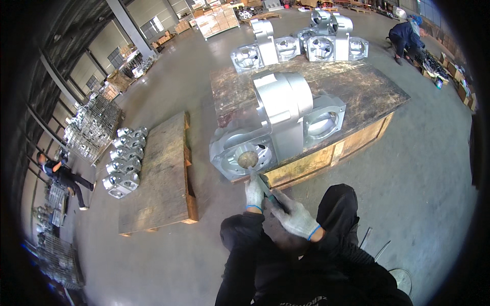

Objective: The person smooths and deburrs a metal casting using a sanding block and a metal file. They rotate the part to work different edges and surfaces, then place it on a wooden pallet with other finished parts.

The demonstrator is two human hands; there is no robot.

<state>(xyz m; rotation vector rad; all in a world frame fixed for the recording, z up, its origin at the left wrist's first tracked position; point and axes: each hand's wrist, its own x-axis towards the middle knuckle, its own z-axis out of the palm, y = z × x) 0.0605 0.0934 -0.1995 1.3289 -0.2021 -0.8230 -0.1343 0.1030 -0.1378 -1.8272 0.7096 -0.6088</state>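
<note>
Both gloved hands, left hand and right hand, clench a file worked at the casting bore's six o'clock edge; remaining filing seems unfinished.

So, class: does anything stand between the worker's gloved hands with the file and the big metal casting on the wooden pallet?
Nothing visible does. The left hand and right hand hold the file, whose tip reaches the casting.
</note>
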